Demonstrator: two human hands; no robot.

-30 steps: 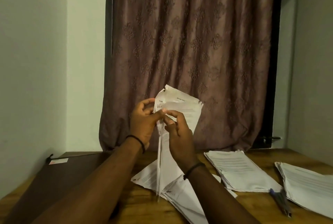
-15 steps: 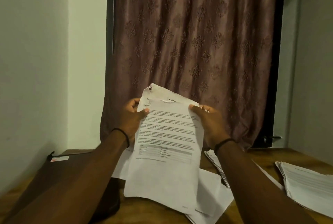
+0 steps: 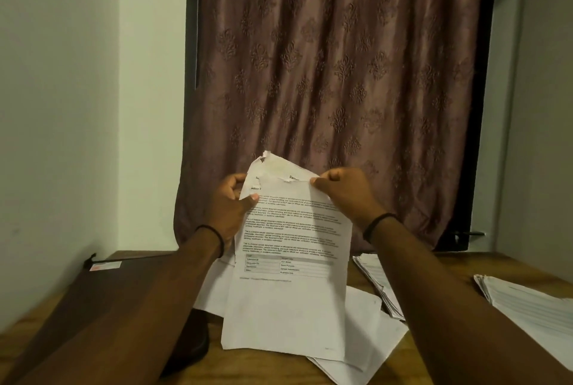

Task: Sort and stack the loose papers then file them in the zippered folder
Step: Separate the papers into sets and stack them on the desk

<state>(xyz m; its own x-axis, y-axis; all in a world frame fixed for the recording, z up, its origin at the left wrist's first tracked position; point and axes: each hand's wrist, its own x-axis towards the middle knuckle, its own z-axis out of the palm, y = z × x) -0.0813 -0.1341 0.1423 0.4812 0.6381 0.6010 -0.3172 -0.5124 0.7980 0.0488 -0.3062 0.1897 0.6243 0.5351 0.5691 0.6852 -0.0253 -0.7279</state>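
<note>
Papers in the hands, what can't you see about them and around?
Head view: held papers, print too small to read; back sheets hidden by the front one.
Folder: zipper lost in dim light and behind the left arm.
Right stack: cut off by the picture's edge.

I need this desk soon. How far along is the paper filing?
Done: a middle stack and a right stack lie piled on the table. In hand: the left hand and right hand pinch the top of torn-cornered printed sheets. Left: loose sheets beneath lie unstacked, and the dark folder lies at left; whether anything is filed cannot be seen.
</note>
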